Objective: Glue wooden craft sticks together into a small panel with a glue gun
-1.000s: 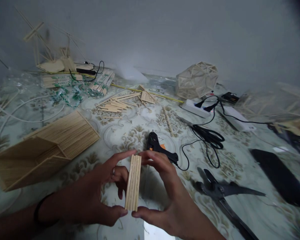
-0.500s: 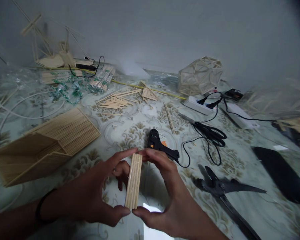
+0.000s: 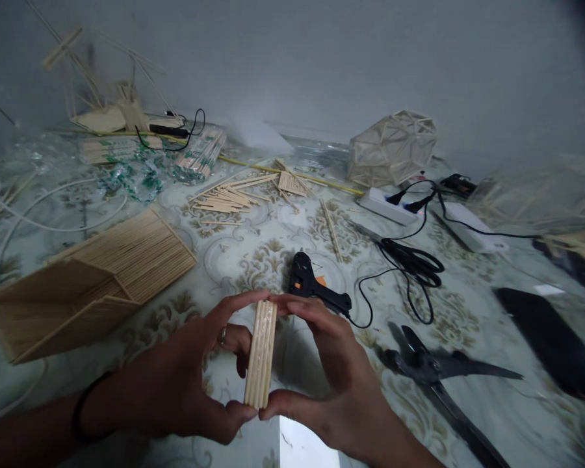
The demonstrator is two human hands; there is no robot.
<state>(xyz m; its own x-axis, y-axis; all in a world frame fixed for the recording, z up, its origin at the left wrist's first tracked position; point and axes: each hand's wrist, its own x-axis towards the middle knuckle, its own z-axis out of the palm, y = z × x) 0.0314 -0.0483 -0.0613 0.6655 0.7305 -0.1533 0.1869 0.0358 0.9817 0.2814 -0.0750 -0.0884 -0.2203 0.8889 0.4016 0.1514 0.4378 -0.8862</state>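
Observation:
Between my hands stands a small panel of wooden sticks (image 3: 260,356) laid side by side, with a shiny streak along its face. My left hand (image 3: 202,370) pinches it by its two ends, thumb at the near end and index finger at the far end. My right hand (image 3: 334,370) grips the same ends from the other side. Just beyond the fingertips lies a black glue gun (image 3: 312,283) on its side. A hollow box built of wooden sticks (image 3: 121,273) rests left of my hands.
Pruning shears (image 3: 433,374) and a dark phone (image 3: 548,338) lie at the right. Scissors (image 3: 409,260) sit by a white power strip (image 3: 390,205) with cords. Loose sticks (image 3: 229,195), bagged sticks (image 3: 199,156) and a stick-frame model (image 3: 394,149) are further back.
The stick panel stays held in both hands at nearly the same spot. My right thumb and fingers have shifted slightly at its ends.

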